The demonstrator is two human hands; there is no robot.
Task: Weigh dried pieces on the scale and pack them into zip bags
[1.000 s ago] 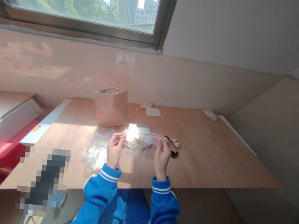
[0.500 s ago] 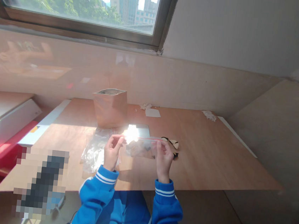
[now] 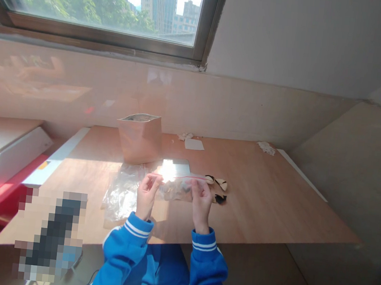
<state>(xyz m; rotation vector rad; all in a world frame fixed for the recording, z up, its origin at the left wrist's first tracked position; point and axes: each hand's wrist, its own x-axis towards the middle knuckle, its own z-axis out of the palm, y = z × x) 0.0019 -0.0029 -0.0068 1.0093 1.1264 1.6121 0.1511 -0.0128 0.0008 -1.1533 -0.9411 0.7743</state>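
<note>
Between my two hands a clear zip bag (image 3: pixel 176 191) with a red seal line along its top is stretched above the table. My left hand (image 3: pixel 146 197) pinches the seal near its left end. Towards the right end, my right hand (image 3: pixel 200 205) pinches the same seal, fingers closed. What lies in or behind the clear plastic cannot be made out. Just left of my left hand rests a crumpled pile of clear plastic bags (image 3: pixel 122 190). Small cream and black pieces (image 3: pixel 220 184) lie beyond my right hand. A bright, glaring flat item (image 3: pixel 181 166) is behind the bag.
A brown paper bag (image 3: pixel 139 139) stands upright with its top open at the back left of the wooden table (image 3: pixel 272 205). White paper (image 3: pixel 194 144) and crumpled tissue (image 3: pixel 266 148) lie along the back. A pixelated dark object (image 3: pixel 53 232) is at the front left.
My right hand has moved left along the seal, closer to my left hand. My left hand has shifted slightly right. The bag's right end now sticks out past my right hand.
</note>
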